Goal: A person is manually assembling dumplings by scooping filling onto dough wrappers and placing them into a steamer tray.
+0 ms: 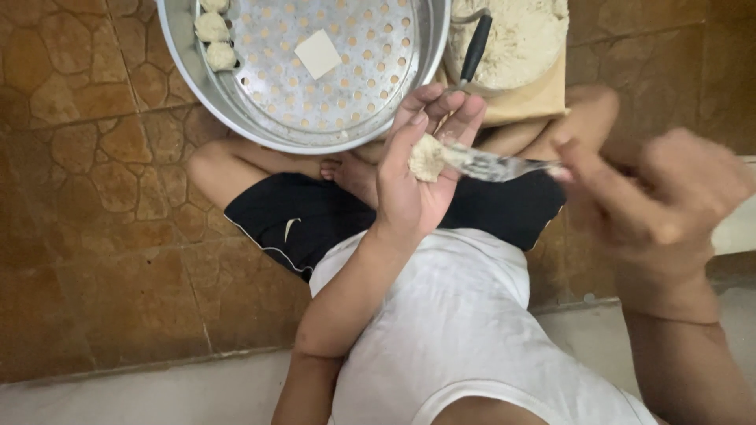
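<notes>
1. Left hand (409,185): palm up, fingers cupped loosely around a small lump of dough (426,157). The lump sits in the palm near the finger bases, at about 1 o'clock from the wrist.
2. Right hand (654,208): blurred, fingers closed around the handle of a fork (492,164). The fork runs toward 9 o'clock, and its tines touch the dough lump.
3. Hands apart, linked only by the fork. The right hand is at 3 o'clock from the left.
4. Steamer tray (236,98): round metal pan with a perforated plate inside, on the floor at 11 o'clock from the left hand, near the fingertips but not touching.
5. A white paper square (317,53) lies flat on the perforated plate, near its middle.
6. Three shaped dough balls (214,35) are lined along the tray's left inner edge at about 10 o'clock; the top one is cut off by the frame.
7. Bowl of dough (524,35) at 1 o'clock from the left hand, just beside the tray's right rim. A black-handled utensil (476,49) stands in it, with the working end buried.
8. The bowl rests on a tan board (535,98). I can't tell what the board is.
9. Person seated cross-legged on a brown stone-pattern tile floor (94,197), in black shorts and a white shirt.
</notes>
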